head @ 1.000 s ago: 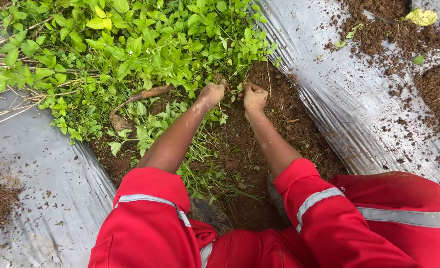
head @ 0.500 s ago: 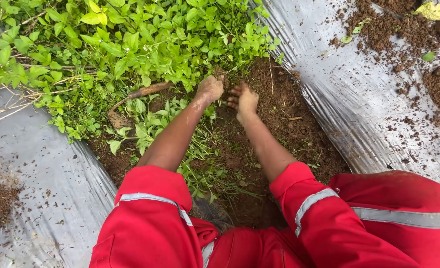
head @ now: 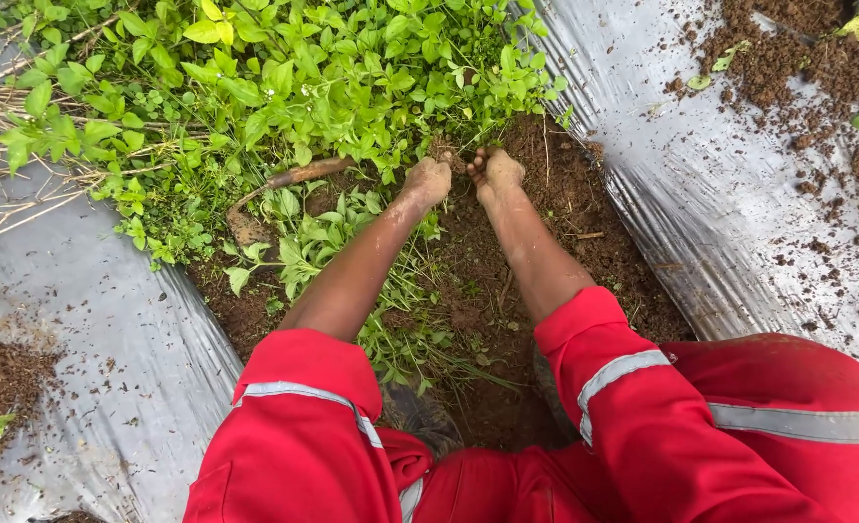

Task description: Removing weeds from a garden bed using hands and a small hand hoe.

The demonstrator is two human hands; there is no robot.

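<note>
Outdoors in even daylight. Shiny silver plastic mulch sheeting (head: 730, 223) on both sides, strewn with crumbly brown soil (head: 783, 63); dry straw stalks (head: 3, 184) at far left.

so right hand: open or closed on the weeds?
Closed, it seems: the right hand has fingers curled into the weeds at the edge of the bare soil. Whether stems are gripped, cannot tell.

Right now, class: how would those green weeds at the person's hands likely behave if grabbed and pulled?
The weeds look thin-stemmed and leafy, so probably floppy and light. Rooted in loose brown soil, they would likely lift with crumbs clinging. Stems may snap, being slender.
</note>
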